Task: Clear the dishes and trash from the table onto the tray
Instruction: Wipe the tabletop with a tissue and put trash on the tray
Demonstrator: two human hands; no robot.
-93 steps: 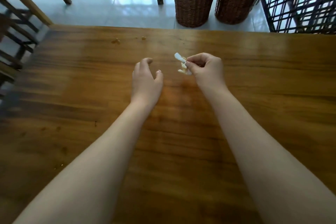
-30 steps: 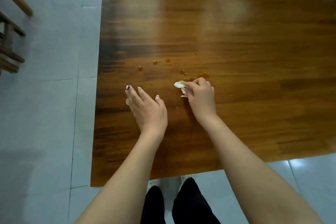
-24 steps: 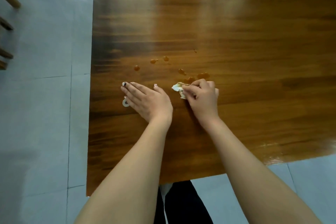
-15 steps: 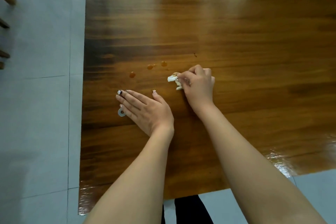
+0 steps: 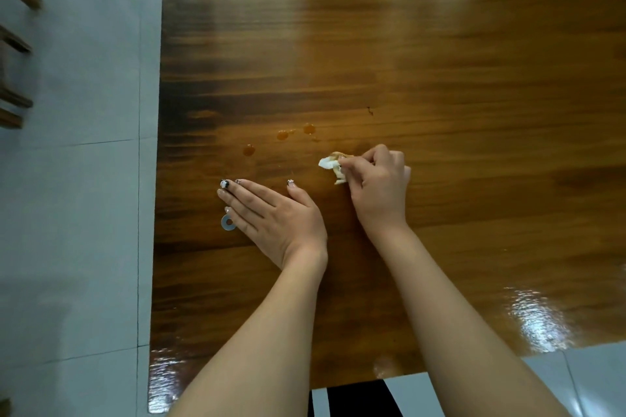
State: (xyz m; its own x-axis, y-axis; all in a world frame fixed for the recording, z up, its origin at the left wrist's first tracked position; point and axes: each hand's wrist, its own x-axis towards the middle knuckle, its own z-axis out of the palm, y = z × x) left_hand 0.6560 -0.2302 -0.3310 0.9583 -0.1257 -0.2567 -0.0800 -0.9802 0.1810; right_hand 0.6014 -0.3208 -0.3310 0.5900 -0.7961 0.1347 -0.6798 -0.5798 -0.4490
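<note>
Sauce drops [image 5: 249,150] beyond flat left grip [image 5: 274,213] (ring [image 5: 227,223] beside), right grip [image 5: 379,186] around tissue [image 5: 330,162].

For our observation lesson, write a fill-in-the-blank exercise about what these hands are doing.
1. The right hand pinches a crumpled tissue down on the wooden ____.
2. The left hand lies ____ on the wood, fingers straight.
3. The metal ring lies beside the ____ hand.
Missing words: table; flat; left.
</note>
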